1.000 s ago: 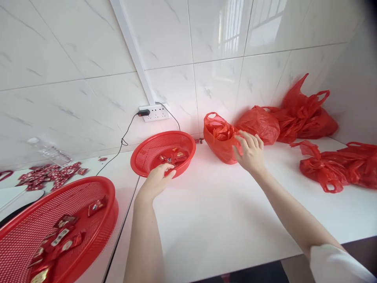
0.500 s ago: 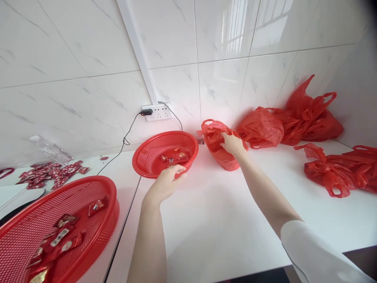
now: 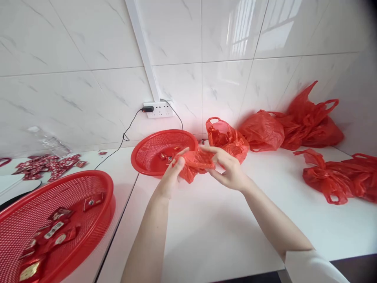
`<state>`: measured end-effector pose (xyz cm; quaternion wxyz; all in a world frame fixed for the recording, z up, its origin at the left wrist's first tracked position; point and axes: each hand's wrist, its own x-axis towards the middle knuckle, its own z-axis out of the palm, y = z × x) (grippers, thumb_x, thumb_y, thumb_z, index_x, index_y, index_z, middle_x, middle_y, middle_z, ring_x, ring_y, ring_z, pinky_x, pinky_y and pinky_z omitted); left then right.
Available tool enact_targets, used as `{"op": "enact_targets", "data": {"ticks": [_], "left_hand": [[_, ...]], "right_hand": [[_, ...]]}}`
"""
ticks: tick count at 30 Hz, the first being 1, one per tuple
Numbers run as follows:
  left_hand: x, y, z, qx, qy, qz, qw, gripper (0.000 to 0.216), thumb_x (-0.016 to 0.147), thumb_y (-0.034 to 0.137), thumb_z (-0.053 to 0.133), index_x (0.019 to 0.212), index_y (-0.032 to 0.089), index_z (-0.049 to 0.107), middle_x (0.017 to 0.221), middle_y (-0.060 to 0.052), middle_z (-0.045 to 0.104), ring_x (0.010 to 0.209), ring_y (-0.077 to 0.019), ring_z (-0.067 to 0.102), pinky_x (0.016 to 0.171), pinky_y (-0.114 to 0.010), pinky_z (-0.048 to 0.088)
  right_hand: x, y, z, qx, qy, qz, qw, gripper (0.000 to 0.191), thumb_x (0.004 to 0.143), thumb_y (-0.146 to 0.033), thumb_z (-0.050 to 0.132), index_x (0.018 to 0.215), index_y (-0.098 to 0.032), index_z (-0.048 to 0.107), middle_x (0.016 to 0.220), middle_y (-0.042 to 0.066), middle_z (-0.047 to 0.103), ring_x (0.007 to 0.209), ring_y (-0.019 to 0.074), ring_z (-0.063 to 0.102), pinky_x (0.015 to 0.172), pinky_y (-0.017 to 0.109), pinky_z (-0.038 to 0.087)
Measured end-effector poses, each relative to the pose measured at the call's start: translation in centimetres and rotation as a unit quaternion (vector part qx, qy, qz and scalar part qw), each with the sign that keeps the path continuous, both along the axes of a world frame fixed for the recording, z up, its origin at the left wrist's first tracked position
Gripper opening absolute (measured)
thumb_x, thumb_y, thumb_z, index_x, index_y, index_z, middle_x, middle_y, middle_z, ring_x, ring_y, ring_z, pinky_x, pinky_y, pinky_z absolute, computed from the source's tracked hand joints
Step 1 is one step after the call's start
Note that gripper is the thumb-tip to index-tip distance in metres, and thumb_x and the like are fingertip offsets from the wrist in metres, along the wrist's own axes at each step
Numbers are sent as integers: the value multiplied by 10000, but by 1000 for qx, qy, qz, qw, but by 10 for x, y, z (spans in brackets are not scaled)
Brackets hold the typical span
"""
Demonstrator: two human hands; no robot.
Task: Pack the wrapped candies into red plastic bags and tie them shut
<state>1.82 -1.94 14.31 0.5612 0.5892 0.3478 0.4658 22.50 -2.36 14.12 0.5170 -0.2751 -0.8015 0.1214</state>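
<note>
Between my two hands is a crumpled red plastic bag (image 3: 194,163), held just above the white counter. My left hand (image 3: 171,173) pinches its left side, thumb on top. My right hand (image 3: 228,167) grips its right side with bent fingers. Right behind the bag stands a small red mesh basket (image 3: 141,169) with several red-wrapped packets (image 3: 168,158) in it, partly covered by my left hand and the bag. Another red plastic bag (image 3: 219,131) sits open behind my right hand, its handle loop upright.
A large red basket (image 3: 110,188) with red packets fills the front left. Behind it lie a pile of small red packets (image 3: 50,167) and a clear bottle (image 3: 53,143). Knotted red bags (image 3: 262,129) line the wall; more bags (image 3: 330,177) lie right. A black cable (image 3: 123,137) runs from the socket strip.
My right hand has come out of the open bag and moved left and toward me with a crumpled red bag. My left hand has left the small basket's rim and now holds that bag too.
</note>
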Motion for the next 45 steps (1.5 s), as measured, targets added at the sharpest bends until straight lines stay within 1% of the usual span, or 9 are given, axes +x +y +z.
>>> {"op": "enact_targets", "data": {"ticks": [6, 13, 18, 21, 24, 29, 32, 39, 45], "left_hand": [[-6, -3, 6, -54, 121, -5, 991, 292, 724, 382, 754, 923, 184, 673, 844, -29, 667, 756, -177, 617, 651, -289, 496], [-49, 5, 13, -16, 176, -88, 980, 140, 789, 281, 657, 711, 165, 645, 618, -1, 587, 534, -101, 477, 482, -231, 358], [-62, 5, 18, 80, 260, 53, 961, 375, 775, 184, 596, 1146, 228, 632, 1158, -67, 650, 1012, -219, 606, 799, -324, 499], [-40, -10, 26, 184, 263, 137, 937, 308, 841, 173, 527, 1126, 224, 632, 1187, -58, 635, 1114, -210, 575, 924, -340, 466], [1, -31, 26, 276, 248, 39, 928, 208, 896, 203, 487, 1010, 223, 660, 1074, -52, 664, 1033, -194, 610, 883, -314, 484], [65, -50, -2, 228, 371, 21, 900, 252, 953, 219, 347, 1118, 217, 537, 967, -62, 654, 793, -181, 643, 663, -287, 493], [84, -50, -21, 237, 500, 75, 829, 264, 947, 258, 365, 1138, 200, 538, 924, -71, 632, 705, -192, 639, 594, -288, 460], [67, -25, -61, 147, 683, 141, 702, 448, 959, 338, 329, 844, 108, 696, 872, -168, 647, 869, -300, 663, 700, -367, 496], [17, -8, -62, 120, 568, 176, 795, 379, 815, 75, 476, 1158, 138, 625, 1062, -147, 680, 979, -260, 648, 834, -347, 489]], "right_hand": [[4, 2, -6, -259, 286, 60, 921, 240, 848, -336, 650, 850, -243, 429, 645, -75, 522, 382, 55, 410, 356, 186, 332], [48, 8, 11, -309, 412, 17, 857, 253, 758, -315, 726, 843, -212, 511, 572, -86, 461, 362, 15, 236, 340, 163, 138], [49, 2, 12, -224, 380, -121, 889, 162, 791, -313, 676, 834, -211, 557, 623, -48, 505, 461, 66, 424, 407, 180, 328], [37, -2, 11, -202, 314, -150, 915, 145, 799, -307, 655, 856, -208, 565, 745, -10, 587, 586, 102, 534, 521, 218, 433], [21, -4, 5, -237, 248, -118, 932, 153, 822, -310, 606, 927, -216, 546, 763, -12, 595, 598, 108, 527, 556, 237, 439], [4, 2, -14, -269, 199, -104, 937, 184, 851, -297, 523, 1021, -226, 518, 817, -17, 581, 553, 96, 459, 560, 250, 419], [2, 6, -23, -282, 197, -103, 933, 176, 851, -299, 508, 1012, -228, 519, 837, -15, 571, 580, 103, 457, 574, 253, 411], [26, 5, -25, -314, 181, -101, 927, 189, 848, -322, 488, 950, -213, 604, 680, -35, 496, 513, 96, 371, 507, 239, 337], [68, -12, -9, -345, 61, -170, 921, 223, 813, -323, 520, 965, -209, 635, 706, 5, 561, 576, 144, 496, 531, 277, 408]]}}
